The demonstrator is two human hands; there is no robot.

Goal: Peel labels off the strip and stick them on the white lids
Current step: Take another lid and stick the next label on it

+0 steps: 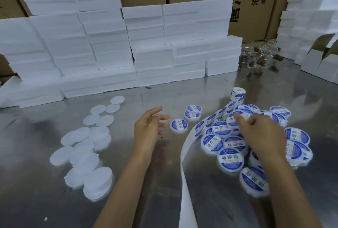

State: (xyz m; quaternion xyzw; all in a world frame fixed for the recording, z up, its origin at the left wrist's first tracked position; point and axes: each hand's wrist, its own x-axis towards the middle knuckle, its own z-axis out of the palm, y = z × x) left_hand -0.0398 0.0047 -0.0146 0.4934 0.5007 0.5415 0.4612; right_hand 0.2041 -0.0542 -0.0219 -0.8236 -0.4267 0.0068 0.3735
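Head view: left hand (149,123) hovers with fingers spread, holding nothing, bare white lids (86,147) lying to its left. Right hand (259,132) pinches a label (232,118) on the strip (184,154) over labelled lids (230,158).

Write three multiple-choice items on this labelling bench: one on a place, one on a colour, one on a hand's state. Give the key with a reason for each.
1. Where do the unlabelled white lids lie?
A. left of both hands
B. on the foam blocks
C. under the right hand

2. What colour rings the stuck labels?
A. red
B. blue
C. black

3. How is the left hand?
A. gripping a lid
B. flat on the table
C. open, holding nothing

Key: 1 A, they are scattered on the steel table's left side. 2 B, each label has a blue border. 3 C, its fingers are spread in the air.
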